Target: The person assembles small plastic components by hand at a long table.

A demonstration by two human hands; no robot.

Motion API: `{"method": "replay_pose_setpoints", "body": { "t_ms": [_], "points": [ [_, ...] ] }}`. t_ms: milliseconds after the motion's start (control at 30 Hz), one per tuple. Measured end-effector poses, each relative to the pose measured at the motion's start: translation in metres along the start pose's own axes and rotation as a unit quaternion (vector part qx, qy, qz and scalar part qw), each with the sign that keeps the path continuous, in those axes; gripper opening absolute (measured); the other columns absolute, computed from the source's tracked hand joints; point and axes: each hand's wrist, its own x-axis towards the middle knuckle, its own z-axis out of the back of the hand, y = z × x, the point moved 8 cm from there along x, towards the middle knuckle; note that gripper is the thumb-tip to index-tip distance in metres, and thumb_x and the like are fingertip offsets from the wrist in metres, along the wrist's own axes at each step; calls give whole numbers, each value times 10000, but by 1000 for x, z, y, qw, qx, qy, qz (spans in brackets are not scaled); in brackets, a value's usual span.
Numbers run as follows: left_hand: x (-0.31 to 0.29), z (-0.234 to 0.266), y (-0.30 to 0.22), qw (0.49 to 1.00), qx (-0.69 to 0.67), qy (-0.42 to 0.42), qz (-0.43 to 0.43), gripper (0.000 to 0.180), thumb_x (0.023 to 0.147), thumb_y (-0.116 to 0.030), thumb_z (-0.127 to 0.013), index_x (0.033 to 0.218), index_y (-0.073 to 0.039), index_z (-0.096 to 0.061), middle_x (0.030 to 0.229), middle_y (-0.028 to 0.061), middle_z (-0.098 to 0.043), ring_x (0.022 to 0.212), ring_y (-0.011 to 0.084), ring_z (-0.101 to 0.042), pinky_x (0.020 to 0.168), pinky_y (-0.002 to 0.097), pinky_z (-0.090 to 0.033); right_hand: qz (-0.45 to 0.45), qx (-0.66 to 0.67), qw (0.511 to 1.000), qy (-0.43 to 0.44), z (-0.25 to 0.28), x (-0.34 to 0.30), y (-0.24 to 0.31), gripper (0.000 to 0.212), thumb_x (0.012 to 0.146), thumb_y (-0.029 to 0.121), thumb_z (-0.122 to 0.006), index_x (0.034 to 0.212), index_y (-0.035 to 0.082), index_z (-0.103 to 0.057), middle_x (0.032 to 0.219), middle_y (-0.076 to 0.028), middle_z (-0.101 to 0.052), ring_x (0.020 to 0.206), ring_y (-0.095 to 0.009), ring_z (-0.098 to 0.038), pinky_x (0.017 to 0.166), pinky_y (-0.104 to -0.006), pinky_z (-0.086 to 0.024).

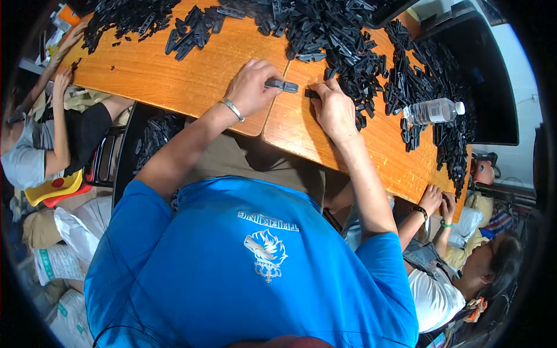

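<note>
My left hand [253,87] is closed on a long black plastic piece [282,86], which sticks out to the right from between thumb and fingers. A bracelet circles that wrist. Just to the right, my right hand [335,110] pinches a smaller black plastic part [311,93], mostly covered by the fingers. The two pieces are close together but apart, over the seam of the wooden table [232,64]. Beyond my right hand spreads a big pile of similar black plastic pieces [331,35].
More black pieces form a small heap [194,29] and a far-left pile [125,20]. A clear bottle [432,111] lies on pieces at right, near a dark monitor [487,75]. Co-workers' hands work at the table's left [62,81] and right [430,200]. A black bag [156,136] hangs by my left arm.
</note>
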Motion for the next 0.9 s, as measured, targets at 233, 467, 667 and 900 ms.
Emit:
{"method": "replay_pose_setpoints", "body": {
  "t_ms": [233, 467, 667, 900],
  "points": [
    [0, 0, -6, 1000, 9, 2, -6, 250, 806, -64, -855, 1014, -65, -717, 1014, 85, -687, 1049, 323, -640, 935, 431, -527, -13, 59, 998, -30, 2, 0, -5, 295, 896, 63, -773, 1190, 47, -747, 1143, -202, -727, 983, -415, -733, 847, -487, -602],
    [0, 19, -33, 996, -42, -47, -69, 227, 851, -122, -863, 1037, -58, -749, 1086, 79, -717, 1041, 287, -639, 898, 403, -535, -61, 311, 949, -1, -8, -3, 11, 277, 977, 71, -751, 1228, -15, -673, 839, -127, -713, 702, -227, -722, 693, -366, -587],
    [-7, 3, -22, 990, -139, 18, -14, 112, 929, -107, -823, 988, -47, -749, 982, 35, -688, 938, 166, -620, 768, 289, -508, -103, 445, 889, 38, -16, -8, 23, 282, 984, 22, -727, 1238, 0, -606, 816, -146, -710, 711, -237, -742, 663, -389, -582],
    [-15, -5, -14, 973, -187, 66, 114, 141, 937, -91, -819, 1046, -36, -748, 958, 20, -653, 866, 126, -616, 777, 278, -503, 115, 135, 975, -135, 9, -19, 46, 283, 868, 41, -815, 1126, 54, -699, 1016, -162, -705, 895, -377, -736, 733, -455, -597]
  ]
}}
